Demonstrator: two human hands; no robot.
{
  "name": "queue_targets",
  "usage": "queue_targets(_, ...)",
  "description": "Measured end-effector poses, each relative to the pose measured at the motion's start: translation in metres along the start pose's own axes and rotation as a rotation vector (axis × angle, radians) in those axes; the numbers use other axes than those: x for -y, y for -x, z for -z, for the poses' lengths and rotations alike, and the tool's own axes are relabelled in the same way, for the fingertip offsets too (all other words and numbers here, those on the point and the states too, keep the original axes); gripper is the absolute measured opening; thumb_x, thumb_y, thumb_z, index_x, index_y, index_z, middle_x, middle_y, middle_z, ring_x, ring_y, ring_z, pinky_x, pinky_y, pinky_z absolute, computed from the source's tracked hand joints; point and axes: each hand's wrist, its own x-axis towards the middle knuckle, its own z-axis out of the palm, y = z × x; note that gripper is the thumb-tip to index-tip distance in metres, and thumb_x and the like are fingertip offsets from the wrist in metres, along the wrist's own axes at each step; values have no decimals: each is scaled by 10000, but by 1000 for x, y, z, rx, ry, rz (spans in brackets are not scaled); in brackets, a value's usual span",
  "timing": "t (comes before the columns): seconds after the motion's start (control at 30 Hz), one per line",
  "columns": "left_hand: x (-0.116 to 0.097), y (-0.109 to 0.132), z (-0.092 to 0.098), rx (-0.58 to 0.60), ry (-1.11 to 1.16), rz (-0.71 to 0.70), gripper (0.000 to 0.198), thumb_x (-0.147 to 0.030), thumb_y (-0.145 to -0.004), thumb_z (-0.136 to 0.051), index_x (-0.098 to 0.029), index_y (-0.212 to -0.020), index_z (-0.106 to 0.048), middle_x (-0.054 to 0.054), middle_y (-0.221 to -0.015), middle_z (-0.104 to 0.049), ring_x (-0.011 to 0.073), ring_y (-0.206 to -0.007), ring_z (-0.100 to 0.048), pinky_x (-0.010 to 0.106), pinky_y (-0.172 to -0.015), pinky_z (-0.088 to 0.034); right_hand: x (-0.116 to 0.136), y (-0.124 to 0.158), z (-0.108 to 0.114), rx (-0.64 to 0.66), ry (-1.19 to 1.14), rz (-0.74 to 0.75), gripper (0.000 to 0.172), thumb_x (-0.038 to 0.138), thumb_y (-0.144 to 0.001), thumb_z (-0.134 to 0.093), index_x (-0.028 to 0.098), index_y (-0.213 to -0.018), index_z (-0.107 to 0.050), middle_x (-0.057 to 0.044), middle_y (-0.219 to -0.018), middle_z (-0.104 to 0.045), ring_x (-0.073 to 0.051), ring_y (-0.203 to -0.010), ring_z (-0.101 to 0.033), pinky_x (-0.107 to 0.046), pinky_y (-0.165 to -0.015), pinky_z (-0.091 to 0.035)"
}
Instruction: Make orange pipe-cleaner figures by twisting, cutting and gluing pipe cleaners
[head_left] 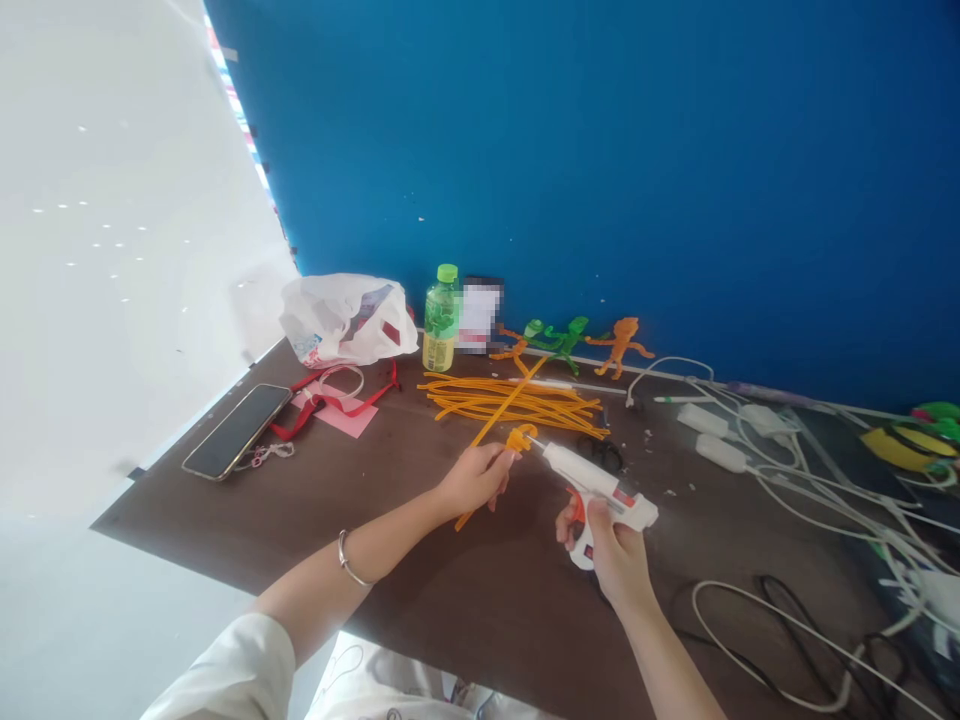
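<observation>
My left hand [474, 476] is closed in a pinch on an orange pipe cleaner [501, 410], whose upper end is worked into a small curled orange shape [521, 438]. The long stem slants through my fingers, its lower tip sticking out below them. In my right hand [611, 545] is a white hot glue gun [592, 478] with a red trigger, fingers wrapped round its handle. The metal nozzle points left and meets, or nearly meets, the curled orange shape; contact is hard to tell. Just behind both hands lies a loose pile of orange pipe cleaners [517, 400].
Against the blue wall stand a green-capped bottle [440, 320], a green figure [570, 342] and an orange figure [621, 345]. At left are a white plastic bag [345, 315], a phone [238, 430] and a red ribbon [304, 415]. White cables and chargers [720, 452] tangle at right.
</observation>
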Motion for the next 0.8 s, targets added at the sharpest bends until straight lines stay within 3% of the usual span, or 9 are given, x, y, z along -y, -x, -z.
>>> queue_targets(0.13,-1,0,0,0,-23,2,392,-432,-855,-317,-134,-989,-532,-58,-516,-450,57,-340,-442,169,-361,-391,-1,-1,0,42,2,36,424,573,-793,-425,185,-631,-476,4,-456,-516,-105,-408,-457,-228,-420,-364)
queue_targets(0.33,-1,1,1,-6,-5,9,390,-441,-851,-328,-138,-988,-530,-58,-526,-450,55,-340,-435,168,-362,-384,-7,-1,2,19,-24,25,448,609,-762,-442,171,-765,-536,-9,-479,-541,-117,-392,-451,-229,-366,-317)
queue_targets(0.5,0,0,1,-12,29,-3,385,-440,-848,-336,-135,-978,-532,-58,-522,-441,55,-342,-425,170,-360,-388,-8,-2,4,44,23,53,432,575,-797,-412,187,-615,-465,6,-440,-496,-100,-389,-425,-215,-373,-293)
queue_targets(0.67,1,0,0,-13,33,4,384,-439,-847,-337,-139,-982,-534,-59,-523,-444,56,-337,-421,175,-349,-386,-9,-2,4,9,-5,35,414,575,-784,-438,172,-767,-532,1,-474,-532,-109,-393,-446,-211,-356,-275)
queue_targets(0.8,0,0,0,-15,23,-1,376,-432,-848,-340,-136,-969,-536,-57,-517,-446,54,-344,-427,168,-364,-391,-6,-2,3,30,34,76,428,571,-797,-419,187,-616,-474,7,-436,-497,-98,-384,-424,-215,-369,-295)
